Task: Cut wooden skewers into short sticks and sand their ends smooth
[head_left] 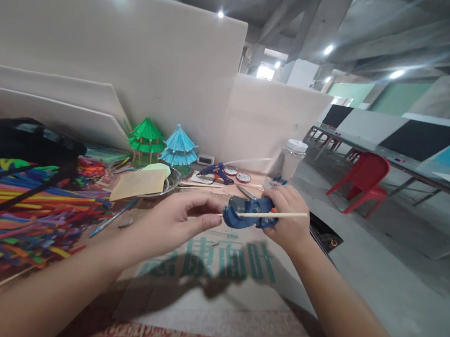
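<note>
The cutter (239, 222) is dark blue; the stick (286, 216) is pale cream. One model pavilion (146, 137) is green, the other pavilion (178, 147) light blue. The cardboard (290, 274) bears green characters (229, 260).

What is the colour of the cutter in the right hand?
The cutter is mostly blue; the head view shows it best.

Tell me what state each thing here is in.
Blue cutter, gripped in the right hand.
Wooden stick, across the cutter, left hand at its end.
Glue gun, lying down.
Jar, upright, lid on.
Green model pavilion, standing.
Light-blue model pavilion, standing.
Metal bowl, yellow sheet across its rim.
Nearest red chair, upright.
</note>
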A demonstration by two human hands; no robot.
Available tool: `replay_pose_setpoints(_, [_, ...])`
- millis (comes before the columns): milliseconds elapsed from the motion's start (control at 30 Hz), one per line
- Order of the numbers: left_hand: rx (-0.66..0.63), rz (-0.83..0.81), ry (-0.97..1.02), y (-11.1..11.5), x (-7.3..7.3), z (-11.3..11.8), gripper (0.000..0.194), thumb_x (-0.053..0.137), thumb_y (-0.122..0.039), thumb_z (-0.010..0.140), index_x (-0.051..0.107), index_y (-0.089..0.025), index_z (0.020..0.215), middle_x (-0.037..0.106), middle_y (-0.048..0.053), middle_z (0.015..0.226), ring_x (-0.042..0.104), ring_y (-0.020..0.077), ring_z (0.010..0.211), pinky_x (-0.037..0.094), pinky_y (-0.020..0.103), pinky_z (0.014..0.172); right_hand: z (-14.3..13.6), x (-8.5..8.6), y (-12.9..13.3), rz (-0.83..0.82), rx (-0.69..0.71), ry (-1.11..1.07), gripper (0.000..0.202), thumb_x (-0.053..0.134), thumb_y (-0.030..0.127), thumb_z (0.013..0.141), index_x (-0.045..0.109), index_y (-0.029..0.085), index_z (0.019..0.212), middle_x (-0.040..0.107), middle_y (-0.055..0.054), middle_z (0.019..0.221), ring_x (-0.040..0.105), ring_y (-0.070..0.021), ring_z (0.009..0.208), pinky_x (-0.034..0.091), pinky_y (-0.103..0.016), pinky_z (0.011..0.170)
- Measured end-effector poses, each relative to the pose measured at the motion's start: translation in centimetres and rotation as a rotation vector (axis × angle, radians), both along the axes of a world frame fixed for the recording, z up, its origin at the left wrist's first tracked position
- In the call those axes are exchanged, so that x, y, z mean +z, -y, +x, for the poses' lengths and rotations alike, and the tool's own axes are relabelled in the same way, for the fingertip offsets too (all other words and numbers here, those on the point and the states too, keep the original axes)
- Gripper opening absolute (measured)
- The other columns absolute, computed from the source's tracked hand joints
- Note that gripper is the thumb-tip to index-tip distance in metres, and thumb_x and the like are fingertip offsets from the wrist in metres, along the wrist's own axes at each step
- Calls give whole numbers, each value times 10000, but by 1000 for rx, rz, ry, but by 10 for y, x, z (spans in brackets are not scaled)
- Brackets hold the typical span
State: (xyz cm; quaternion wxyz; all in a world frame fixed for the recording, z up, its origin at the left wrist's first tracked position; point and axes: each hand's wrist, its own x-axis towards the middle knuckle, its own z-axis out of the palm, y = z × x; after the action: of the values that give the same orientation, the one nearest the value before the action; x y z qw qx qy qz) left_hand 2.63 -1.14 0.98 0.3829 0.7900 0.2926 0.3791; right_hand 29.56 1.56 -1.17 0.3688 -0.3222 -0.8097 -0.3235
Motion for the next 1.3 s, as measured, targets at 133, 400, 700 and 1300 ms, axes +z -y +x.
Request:
replay_pose_setpoints(133, [68, 185, -45, 0, 0, -3, 113, 621, -262, 941, 727, -226, 921, 700, -24, 864, 605, 122, 799, 448, 217, 721, 2, 1, 1, 7, 1, 7, 223, 545, 194, 791, 589, 182, 1009, 676, -104, 849, 554, -260, 764, 443, -376, 685])
replay_pose_setpoints(400, [93, 254, -56, 0, 1, -2, 99, 625, -252, 943, 700, -230, 881, 687, -42, 844, 617, 103, 784, 451, 192, 690, 4, -4, -1, -35, -4, -9, 244, 561, 336, 847, 598, 174, 1027, 690, -125, 895, 573, -282, 804, 460, -410, 726])
replay_pose_setpoints(700, [53, 143, -6, -3, -3, -2, 129, 600, -281, 968, 689, -220, 898, 681, -22, 835, 627, 117, 786, 474, 219, 706, 0, -2, -2, -19, -2, 7, 332, 550, 249, 766, 580, 167, 1086, 696, -143, 972, 607, -302, 885, 488, -432, 809])
replay_pose_setpoints(1300, [-2, -274, 348, -6, 0, 0, 351, 650, -424, 931, 628, -138, 1134, 745, 109, 1096, 717, 134, 702, 607, 276, 657, 12, 5, -7, -21, -47, -42, 417, 610, 250, 741, 559, 202, 1152, 695, -122, 1033, 638, -318, 928, 466, -441, 813])
